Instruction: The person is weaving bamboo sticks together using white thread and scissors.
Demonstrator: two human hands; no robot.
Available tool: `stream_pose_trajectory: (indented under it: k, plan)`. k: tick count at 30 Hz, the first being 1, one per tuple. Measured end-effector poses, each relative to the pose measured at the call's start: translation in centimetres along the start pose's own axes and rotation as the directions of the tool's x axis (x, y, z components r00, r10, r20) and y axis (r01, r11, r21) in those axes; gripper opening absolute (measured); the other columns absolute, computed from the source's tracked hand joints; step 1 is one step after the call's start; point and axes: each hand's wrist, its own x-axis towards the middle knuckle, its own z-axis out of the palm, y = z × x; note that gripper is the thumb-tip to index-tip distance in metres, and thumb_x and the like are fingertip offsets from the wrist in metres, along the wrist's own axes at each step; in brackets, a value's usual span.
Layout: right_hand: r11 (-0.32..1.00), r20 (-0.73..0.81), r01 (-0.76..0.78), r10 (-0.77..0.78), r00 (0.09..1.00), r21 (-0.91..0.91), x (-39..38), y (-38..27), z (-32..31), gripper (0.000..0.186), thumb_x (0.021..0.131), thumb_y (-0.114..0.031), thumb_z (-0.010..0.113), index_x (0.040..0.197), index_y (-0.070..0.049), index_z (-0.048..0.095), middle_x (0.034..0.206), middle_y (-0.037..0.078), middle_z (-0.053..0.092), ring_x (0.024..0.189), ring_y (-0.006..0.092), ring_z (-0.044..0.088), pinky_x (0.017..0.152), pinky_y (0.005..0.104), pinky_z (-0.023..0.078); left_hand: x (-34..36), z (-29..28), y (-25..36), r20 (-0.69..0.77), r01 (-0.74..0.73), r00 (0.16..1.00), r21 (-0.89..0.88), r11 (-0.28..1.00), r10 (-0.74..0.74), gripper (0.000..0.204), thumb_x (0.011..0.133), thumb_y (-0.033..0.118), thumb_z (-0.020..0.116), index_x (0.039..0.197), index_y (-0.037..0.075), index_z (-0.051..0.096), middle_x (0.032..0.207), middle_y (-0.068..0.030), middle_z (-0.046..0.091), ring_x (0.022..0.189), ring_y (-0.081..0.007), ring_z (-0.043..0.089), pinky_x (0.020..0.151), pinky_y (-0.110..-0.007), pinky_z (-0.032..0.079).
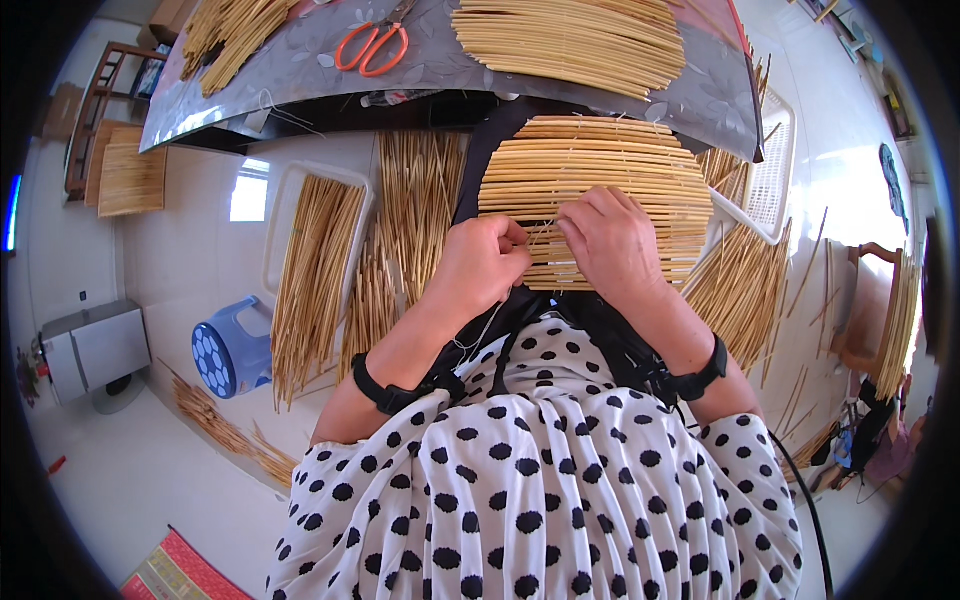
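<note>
A mat of straw-coloured reed sticks, bound side by side with thread, lies across my lap below the table edge. My left hand is closed at the mat's left side, fingertips pinched on a thin white string whose loose length hangs below the hand. Over the mat's lower middle, my right hand has its fingers curled and pinched close to the left fingertips. What the right fingertips hold is hidden. Some gaps show between the sticks near both hands.
Ahead, a table carries orange-handled scissors, another stick mat and loose sticks. White baskets with sticks stand either side. Stick bundles and a blue stool are on the floor. A person sits far right.
</note>
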Motion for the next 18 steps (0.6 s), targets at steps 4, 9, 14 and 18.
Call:
stream_pose_trajectory:
  k: [4,9,14,18]
  plan:
    - [1.0,-0.021,-0.004,0.004,1.0,0.004,0.1,-0.2,-0.3,0.013,0.077,-0.009,0.067,0.089,-0.007,0.065,0.085,0.006,0.056,0.082,0.0259,0.058,0.073,0.0378,0.047,-0.1,0.2,-0.6,-0.019,-0.049,0.999,0.014,0.999,0.049,0.02,0.08,0.003,0.057,0.097,-0.008,0.061,0.061,-0.0074,0.062,0.043,-0.0096,0.052,0.042,-0.024,0.04]
    - [1.0,-0.043,-0.016,0.016,0.999,0.016,0.0,-0.1,-0.3,0.017,0.077,-0.008,0.068,0.093,-0.007,0.066,0.087,0.006,0.057,0.083,0.0255,0.058,0.074,0.0377,0.047,-0.3,0.4,-1.4,-0.069,-0.114,0.99,0.078,0.99,0.119,0.021,0.081,0.003,0.057,0.099,-0.008,0.06,0.061,-0.0066,0.062,0.043,-0.0088,0.051,0.042,-0.024,0.04]
    - [0.998,-0.088,-0.058,0.058,0.994,0.006,-0.4,0.5,-0.8,0.019,0.076,-0.008,0.068,0.095,-0.007,0.066,0.089,0.006,0.058,0.085,0.0256,0.058,0.077,0.037,0.048,-1.5,-0.3,-1.7,-0.074,-0.168,0.98,0.176,0.97,0.183,0.018,0.084,0.003,0.057,0.099,-0.006,0.06,0.061,-0.0061,0.061,0.046,-0.0081,0.052,0.044,-0.024,0.04]
    - [0.971,-0.236,-0.186,0.147,0.961,-0.151,-1.0,3.6,-2.7,0.023,0.078,-0.011,0.069,0.1,-0.007,0.066,0.099,0.009,0.06,0.094,0.0283,0.058,0.087,0.0384,0.047,-2.8,-2.3,-2.8,-0.213,-0.116,0.963,0.23,0.966,0.167,0.01,0.092,0.006,0.056,0.097,-0.003,0.058,0.071,-0.0049,0.063,0.057,-0.0073,0.057,0.05,-0.022,0.043]
